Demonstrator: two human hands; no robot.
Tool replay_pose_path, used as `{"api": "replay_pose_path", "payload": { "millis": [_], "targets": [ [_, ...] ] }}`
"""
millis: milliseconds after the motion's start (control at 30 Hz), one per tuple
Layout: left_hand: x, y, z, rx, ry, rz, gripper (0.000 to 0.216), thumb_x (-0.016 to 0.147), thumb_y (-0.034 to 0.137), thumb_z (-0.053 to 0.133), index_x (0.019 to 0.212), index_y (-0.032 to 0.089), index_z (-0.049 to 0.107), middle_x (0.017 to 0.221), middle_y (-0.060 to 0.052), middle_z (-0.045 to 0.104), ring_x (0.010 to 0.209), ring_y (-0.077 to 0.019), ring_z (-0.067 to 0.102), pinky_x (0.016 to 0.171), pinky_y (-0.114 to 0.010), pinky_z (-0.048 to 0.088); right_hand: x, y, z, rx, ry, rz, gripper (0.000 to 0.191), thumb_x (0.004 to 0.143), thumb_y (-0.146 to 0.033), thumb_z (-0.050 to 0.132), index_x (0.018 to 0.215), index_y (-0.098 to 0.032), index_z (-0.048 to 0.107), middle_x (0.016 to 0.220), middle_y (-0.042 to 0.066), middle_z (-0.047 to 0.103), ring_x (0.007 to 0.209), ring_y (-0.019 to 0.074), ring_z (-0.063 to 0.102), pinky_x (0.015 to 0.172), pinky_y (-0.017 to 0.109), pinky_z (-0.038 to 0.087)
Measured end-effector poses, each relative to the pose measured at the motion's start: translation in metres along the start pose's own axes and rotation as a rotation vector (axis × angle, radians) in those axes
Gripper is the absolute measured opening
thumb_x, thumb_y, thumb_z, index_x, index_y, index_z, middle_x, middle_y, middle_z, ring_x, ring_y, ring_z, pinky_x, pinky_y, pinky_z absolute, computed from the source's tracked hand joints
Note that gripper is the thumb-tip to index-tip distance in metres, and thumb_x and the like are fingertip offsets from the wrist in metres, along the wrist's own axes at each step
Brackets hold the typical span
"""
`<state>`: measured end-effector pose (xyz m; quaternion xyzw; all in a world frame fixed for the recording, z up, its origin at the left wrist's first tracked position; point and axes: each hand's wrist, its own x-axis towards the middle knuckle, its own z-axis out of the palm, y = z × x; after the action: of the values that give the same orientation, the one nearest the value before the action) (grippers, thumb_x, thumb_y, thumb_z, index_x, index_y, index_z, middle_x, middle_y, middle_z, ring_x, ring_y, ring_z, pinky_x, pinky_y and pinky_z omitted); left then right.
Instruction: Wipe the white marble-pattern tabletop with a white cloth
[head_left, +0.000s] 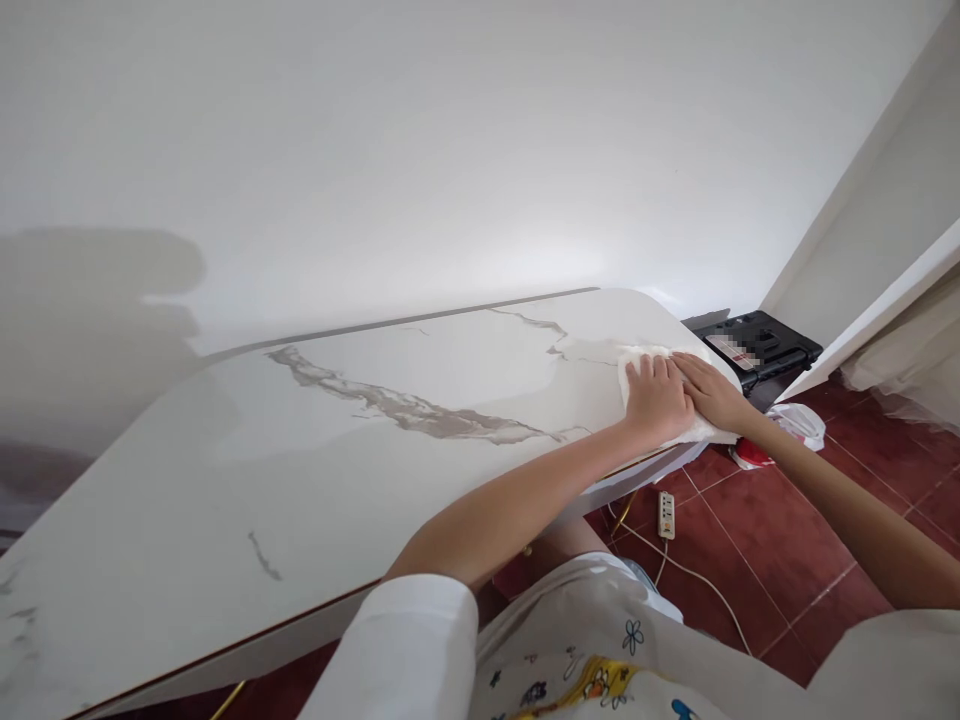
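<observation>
Both hands are together at the right end of a white marble-patterned table (322, 500) with grey-brown veins. My left hand (658, 400) presses down on a white cloth (632, 362), its fingers bent onto the fabric. Against it lies my right hand (712, 390), fingers close together on the same cloth and their tips next to the left hand. Parts of the cloth are hidden beneath the hands. One edge of it reaches the table's rim near my right wrist.
A white wall (420, 150) runs along the table's far side. Beyond its right end sits a black hard case (780, 345). On the red tiled floor (750, 520) are a power strip (666, 515) with a cord and a white plastic bag (806, 425). A pale curtain (915, 340) hangs at right.
</observation>
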<state>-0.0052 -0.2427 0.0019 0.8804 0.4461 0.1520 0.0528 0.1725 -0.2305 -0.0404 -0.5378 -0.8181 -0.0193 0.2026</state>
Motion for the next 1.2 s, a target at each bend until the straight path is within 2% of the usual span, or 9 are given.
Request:
{"api": "replay_pose_path", "payload": {
  "millis": [67, 200, 433, 733, 933, 1200],
  "targets": [
    [0.008, 0.002, 0.003, -0.013, 0.021, 0.006, 0.054, 0.094, 0.028, 0.034, 0.143, 0.007, 0.042, 0.148, -0.019, 0.044, 0.139, -0.0367, 0.032, 0.114, -0.055, 0.026, 0.002, 0.011, 0.000, -0.013, -0.008, 0.018, 0.056, 0.100, -0.044, 0.025, 0.143, -0.019, 0.049, 0.148, 0.013, 0.051, 0.139, 0.0296, 0.044, 0.117, 0.055, 0.035],
    [0.027, 0.002, 0.010, -0.064, 0.060, 0.045, 0.050, 0.093, 0.029, 0.037, 0.138, 0.010, 0.048, 0.141, -0.017, 0.051, 0.133, -0.0337, 0.039, 0.112, -0.052, 0.028, 0.005, 0.031, -0.002, -0.057, -0.005, 0.108, 0.055, 0.099, -0.044, 0.025, 0.144, -0.023, 0.049, 0.148, 0.011, 0.051, 0.141, 0.0335, 0.041, 0.113, 0.065, 0.034],
    [0.060, -0.012, 0.017, -0.121, 0.090, 0.047, 0.046, 0.093, 0.026, 0.036, 0.133, 0.010, 0.052, 0.136, -0.015, 0.055, 0.129, -0.0308, 0.042, 0.111, -0.050, 0.029, 0.035, 0.047, -0.004, -0.036, -0.038, 0.090, 0.054, 0.098, -0.039, 0.027, 0.142, -0.020, 0.050, 0.145, 0.012, 0.054, 0.140, 0.0293, 0.044, 0.119, 0.057, 0.029],
    [0.097, -0.045, 0.016, -0.133, 0.075, 0.004, 0.042, 0.095, 0.027, 0.034, 0.131, 0.015, 0.053, 0.135, -0.012, 0.056, 0.130, -0.0284, 0.041, 0.110, -0.047, 0.030, 0.086, 0.067, 0.011, -0.029, -0.030, 0.053, 0.052, 0.096, -0.036, 0.029, 0.142, -0.020, 0.048, 0.144, 0.013, 0.054, 0.138, 0.0305, 0.045, 0.116, 0.059, 0.034],
    [0.121, -0.071, 0.014, -0.114, 0.073, -0.018, 0.041, 0.096, 0.027, 0.032, 0.131, 0.016, 0.052, 0.136, -0.011, 0.055, 0.129, -0.0277, 0.041, 0.110, -0.046, 0.030, 0.127, 0.069, 0.021, -0.015, -0.044, 0.172, 0.048, 0.094, -0.034, 0.031, 0.135, -0.020, 0.052, 0.143, 0.012, 0.055, 0.137, 0.0308, 0.044, 0.113, 0.056, 0.037],
    [0.149, -0.098, 0.015, -0.114, 0.062, -0.078, 0.042, 0.097, 0.027, 0.030, 0.132, 0.016, 0.051, 0.138, -0.011, 0.053, 0.132, -0.0269, 0.039, 0.112, -0.045, 0.028, 0.170, 0.078, 0.034, 0.027, -0.034, 0.151, 0.046, 0.091, -0.032, 0.034, 0.132, -0.026, 0.053, 0.137, 0.008, 0.059, 0.131, 0.0296, 0.050, 0.106, 0.053, 0.044]
  ]
}}
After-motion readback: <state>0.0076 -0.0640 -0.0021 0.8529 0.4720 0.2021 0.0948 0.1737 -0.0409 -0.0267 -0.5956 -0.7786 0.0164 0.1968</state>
